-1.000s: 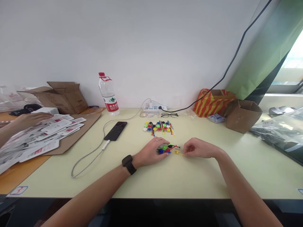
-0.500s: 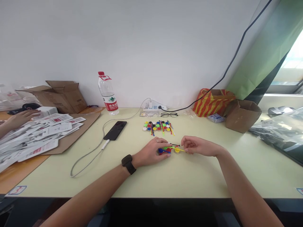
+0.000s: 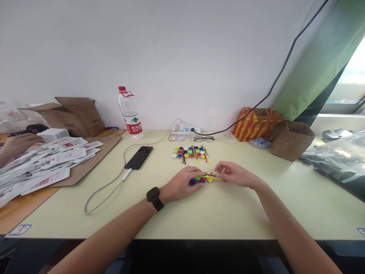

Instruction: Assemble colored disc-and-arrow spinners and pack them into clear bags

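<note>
My left hand (image 3: 182, 184), with a ring and a black watch (image 3: 155, 198), lies on the table. Its thumb and index finger close round a small group of coloured plastic pieces: a blue disc (image 3: 192, 182), other red and green pieces, and thin sticks partly under the fingers. My right hand (image 3: 235, 174) is just to the right, its fingers pinched at the outer end of a yellow stick (image 3: 218, 178). A yellow disc (image 3: 210, 180) lies at this stick's left end, against the group. Behind stand rows of similar coloured discs (image 3: 191, 155) with sticks across them.
A phone (image 3: 138, 157) on a white cable lies left, a water bottle (image 3: 131, 114) behind it. Glasses (image 3: 203, 139) and a power strip (image 3: 185, 128) are by the wall. Striped bag (image 3: 251, 123) and paper bag (image 3: 292, 140) stand right. Another person's hand (image 3: 25, 144) is at far left.
My right hand has moved left and slightly away from me, and the yellow disc and stick have shifted left against the group. My left hand has stayed nearly still.
</note>
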Demonstrator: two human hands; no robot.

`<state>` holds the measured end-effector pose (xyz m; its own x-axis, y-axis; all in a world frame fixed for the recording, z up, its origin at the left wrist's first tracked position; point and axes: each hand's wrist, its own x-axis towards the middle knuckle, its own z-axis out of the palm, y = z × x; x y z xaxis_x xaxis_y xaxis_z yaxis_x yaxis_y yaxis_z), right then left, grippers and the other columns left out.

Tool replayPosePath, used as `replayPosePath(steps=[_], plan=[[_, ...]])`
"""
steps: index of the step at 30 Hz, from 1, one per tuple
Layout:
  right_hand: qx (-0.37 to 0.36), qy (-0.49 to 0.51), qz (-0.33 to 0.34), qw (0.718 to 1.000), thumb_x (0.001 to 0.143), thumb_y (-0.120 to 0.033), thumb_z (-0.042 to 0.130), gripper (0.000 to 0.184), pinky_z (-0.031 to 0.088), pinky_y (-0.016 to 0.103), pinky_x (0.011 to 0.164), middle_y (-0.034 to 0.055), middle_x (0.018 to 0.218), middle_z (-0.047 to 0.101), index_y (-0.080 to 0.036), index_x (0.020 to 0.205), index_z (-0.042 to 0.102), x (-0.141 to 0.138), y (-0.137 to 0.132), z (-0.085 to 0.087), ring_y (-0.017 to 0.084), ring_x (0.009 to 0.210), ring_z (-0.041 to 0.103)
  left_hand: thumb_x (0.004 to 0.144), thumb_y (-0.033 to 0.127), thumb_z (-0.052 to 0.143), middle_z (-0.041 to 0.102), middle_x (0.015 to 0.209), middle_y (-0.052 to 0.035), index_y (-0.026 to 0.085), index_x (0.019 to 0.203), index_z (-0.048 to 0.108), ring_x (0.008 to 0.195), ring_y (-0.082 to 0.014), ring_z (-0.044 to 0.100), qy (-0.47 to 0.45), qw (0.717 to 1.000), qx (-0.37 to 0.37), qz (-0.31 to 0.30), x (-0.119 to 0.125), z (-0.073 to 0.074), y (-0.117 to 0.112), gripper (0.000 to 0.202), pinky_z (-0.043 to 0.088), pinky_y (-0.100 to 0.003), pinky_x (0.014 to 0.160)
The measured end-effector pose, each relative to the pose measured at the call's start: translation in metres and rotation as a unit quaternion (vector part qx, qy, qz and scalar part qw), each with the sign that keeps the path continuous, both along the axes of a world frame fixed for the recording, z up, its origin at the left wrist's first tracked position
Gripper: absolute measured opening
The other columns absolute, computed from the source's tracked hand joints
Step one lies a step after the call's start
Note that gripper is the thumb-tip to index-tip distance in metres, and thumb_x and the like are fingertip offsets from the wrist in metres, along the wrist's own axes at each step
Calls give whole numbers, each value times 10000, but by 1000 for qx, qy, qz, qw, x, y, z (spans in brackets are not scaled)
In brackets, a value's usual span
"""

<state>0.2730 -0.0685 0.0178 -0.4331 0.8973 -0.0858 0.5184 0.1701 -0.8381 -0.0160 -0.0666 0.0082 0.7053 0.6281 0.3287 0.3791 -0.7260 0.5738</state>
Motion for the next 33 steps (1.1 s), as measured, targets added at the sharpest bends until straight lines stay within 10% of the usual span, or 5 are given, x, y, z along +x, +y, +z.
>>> replayPosePath(steps=[7, 14, 25, 31, 33], plan=[[229, -199, -213, 929, 955, -384, 526, 344, 425, 495, 1084, 153, 1413, 553, -236, 1242, 641, 8, 33, -45, 337, 1330, 470, 975, 444, 648, 683, 1321, -83, 324, 1394, 639, 1281, -292, 566, -6, 1000, 25, 16, 0, 2, 0, 436, 452, -492, 1116], [215, -383, -273, 856, 989, -447, 451, 458, 338, 558, 1144, 92, 1741, 146, -241, 1354, 638, 19, 88, -57, 401, 1501, 259, 993, 436, 620, 681, 1294, -79, 287, 1375, 629, 1275, -277, 544, -29, 997, 57, 36, -1, 4, 3, 410, 418, -487, 1147], [146, -434, -309, 834, 945, -346, 519, 407, 64, 745, 1182, 264, 1404, 597, -96, 1209, 700, 34, 144, -11, 429, 1432, 397, 979, 298, 632, 739, 1138, -72, 261, 1193, 712, 1116, -246, 643, -119, 979, 160, 43, 3, 79, 46, 231, 500, -441, 1032], [128, -390, -293, 864, 793, -231, 695, 134, 457, 538, 1005, 158, 986, 746, -170, 882, 774, 71, 127, 69, 341, 1014, 681, 956, 327, 673, 775, 976, -36, 210, 1011, 754, 892, -169, 697, -211, 954, 191, 95, 11, 149, 95, 153, 557, -330, 853], [133, -297, -220, 920, 753, -214, 734, 80, 518, 421, 850, 120, 897, 755, -182, 810, 779, 76, 110, 102, 294, 904, 691, 950, 372, 684, 775, 1014, -46, 199, 1034, 751, 892, -162, 699, -237, 948, 184, 104, 11, 163, 103, 204, 565, -313, 833]])
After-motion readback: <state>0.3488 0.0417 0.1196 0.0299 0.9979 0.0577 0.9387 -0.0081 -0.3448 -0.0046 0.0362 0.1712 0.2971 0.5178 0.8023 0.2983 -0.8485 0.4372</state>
